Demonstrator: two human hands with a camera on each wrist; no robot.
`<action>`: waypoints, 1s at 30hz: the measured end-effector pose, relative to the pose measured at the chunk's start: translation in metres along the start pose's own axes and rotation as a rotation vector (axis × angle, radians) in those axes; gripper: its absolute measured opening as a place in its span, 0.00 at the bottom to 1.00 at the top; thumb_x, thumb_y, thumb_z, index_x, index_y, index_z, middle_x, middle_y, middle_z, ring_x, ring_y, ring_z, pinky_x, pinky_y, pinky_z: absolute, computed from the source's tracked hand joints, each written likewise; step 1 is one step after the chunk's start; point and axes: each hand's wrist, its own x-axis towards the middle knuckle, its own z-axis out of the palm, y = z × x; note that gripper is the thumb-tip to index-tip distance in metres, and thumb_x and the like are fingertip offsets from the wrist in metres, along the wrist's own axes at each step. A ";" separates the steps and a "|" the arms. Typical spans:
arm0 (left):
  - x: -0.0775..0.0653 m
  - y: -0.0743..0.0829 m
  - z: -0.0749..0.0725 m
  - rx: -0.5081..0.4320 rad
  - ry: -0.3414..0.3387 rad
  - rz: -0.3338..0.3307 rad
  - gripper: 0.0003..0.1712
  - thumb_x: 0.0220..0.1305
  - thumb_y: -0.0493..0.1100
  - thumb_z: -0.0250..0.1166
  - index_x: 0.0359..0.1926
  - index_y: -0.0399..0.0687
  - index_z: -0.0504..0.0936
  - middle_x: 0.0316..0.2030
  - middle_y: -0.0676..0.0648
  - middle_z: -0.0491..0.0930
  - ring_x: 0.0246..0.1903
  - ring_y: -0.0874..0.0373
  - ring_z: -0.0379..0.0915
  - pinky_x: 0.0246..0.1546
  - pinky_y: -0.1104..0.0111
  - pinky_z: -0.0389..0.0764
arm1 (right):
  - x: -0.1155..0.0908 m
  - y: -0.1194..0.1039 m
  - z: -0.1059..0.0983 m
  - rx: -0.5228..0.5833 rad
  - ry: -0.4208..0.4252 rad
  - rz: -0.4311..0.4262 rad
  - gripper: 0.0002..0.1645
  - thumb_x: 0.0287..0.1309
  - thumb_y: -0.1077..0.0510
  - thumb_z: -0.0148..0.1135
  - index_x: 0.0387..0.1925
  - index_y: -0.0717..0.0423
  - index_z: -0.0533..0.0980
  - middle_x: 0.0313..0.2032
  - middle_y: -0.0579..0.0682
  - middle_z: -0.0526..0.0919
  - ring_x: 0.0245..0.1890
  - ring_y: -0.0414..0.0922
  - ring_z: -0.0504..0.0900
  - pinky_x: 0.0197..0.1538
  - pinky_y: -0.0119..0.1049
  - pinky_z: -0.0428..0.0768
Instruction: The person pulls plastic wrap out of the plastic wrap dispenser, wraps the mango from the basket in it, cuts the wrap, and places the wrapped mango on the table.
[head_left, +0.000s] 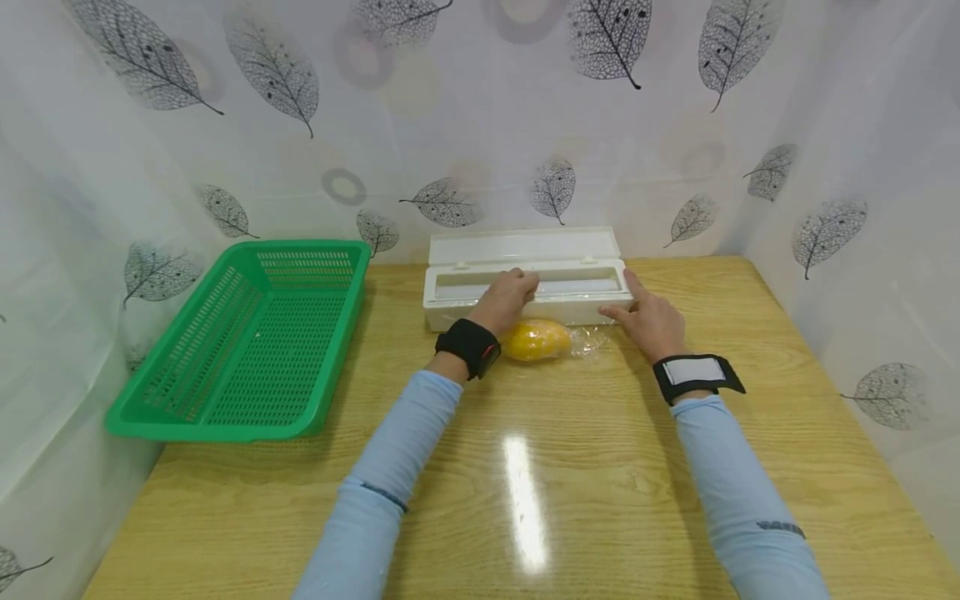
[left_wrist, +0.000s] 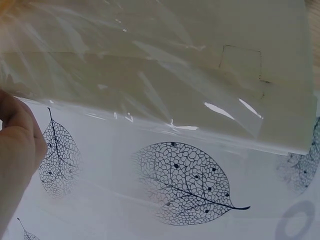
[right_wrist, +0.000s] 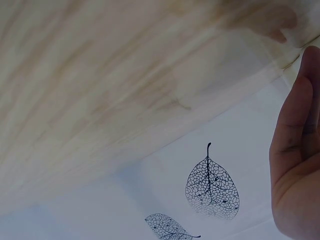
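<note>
A white cling film dispenser stands at the back of the table, its lid raised and a pale roll inside. My left hand has its fingers curled at the front edge of the opening, pinching clear film that drapes over the box front in the left wrist view. With thumb in front and fingers along the end, my right hand grips the box's right corner. A yellow fruit, mango-like and covered in clear film, lies against the box front, partly behind my left wrist.
A green plastic basket with slotted walls stands on the left side of the wooden table. A leaf-patterned curtain hangs close behind the box and along both sides.
</note>
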 end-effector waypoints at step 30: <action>-0.010 -0.006 -0.010 -0.018 -0.011 -0.067 0.12 0.75 0.35 0.53 0.31 0.44 0.63 0.31 0.45 0.64 0.34 0.50 0.60 0.36 0.65 0.62 | 0.000 -0.001 -0.001 0.004 -0.020 0.018 0.53 0.57 0.32 0.63 0.76 0.50 0.56 0.14 0.54 0.72 0.15 0.48 0.67 0.18 0.39 0.62</action>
